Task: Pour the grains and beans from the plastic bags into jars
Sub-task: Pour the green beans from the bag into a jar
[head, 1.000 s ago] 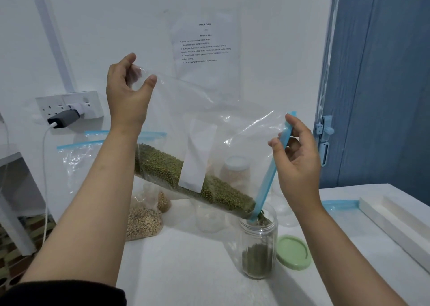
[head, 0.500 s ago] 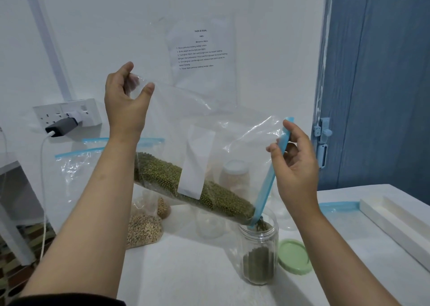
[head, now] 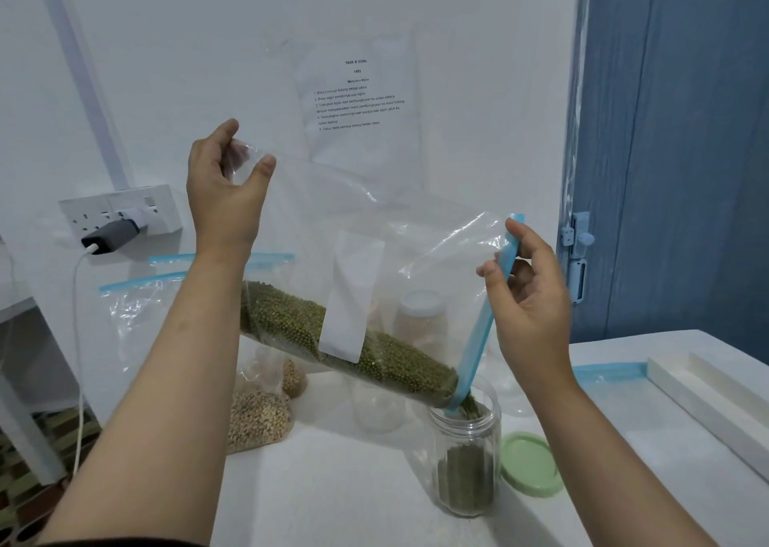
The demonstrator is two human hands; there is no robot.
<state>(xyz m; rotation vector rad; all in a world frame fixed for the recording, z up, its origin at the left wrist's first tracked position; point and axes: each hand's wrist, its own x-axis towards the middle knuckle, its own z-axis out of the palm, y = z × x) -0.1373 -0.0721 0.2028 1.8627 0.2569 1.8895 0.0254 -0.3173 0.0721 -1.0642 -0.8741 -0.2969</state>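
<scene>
White wall (head: 208,47) backs a white table (head: 353,484); a printed sheet (head: 358,97) is fixed to the wall, and a blue door (head: 674,151) stands at right. A socket (head: 120,213) with a charger (head: 110,234) plugged in sits at left.

Left hand (head: 224,188) pinches the upper corner of a clear bag (head: 353,255) between thumb and fingers. Right hand (head: 532,296) grips the bag's blue zip strip (head: 484,321) near its upper end. The bag is tilted, low corner in the mouth of an open jar (head: 466,455) standing on the table. Green beans (head: 345,338) lie along the bag's lower edge and run into the jar, which is partly filled.

A green lid (head: 530,463) lies flat just right of the jar. Behind the left arm, two more bags (head: 141,305) stand against the wall, with pale grains (head: 258,417) in one. A capped jar (head: 420,317) shows through the held bag. A white tray (head: 707,401) lies at the right edge.
</scene>
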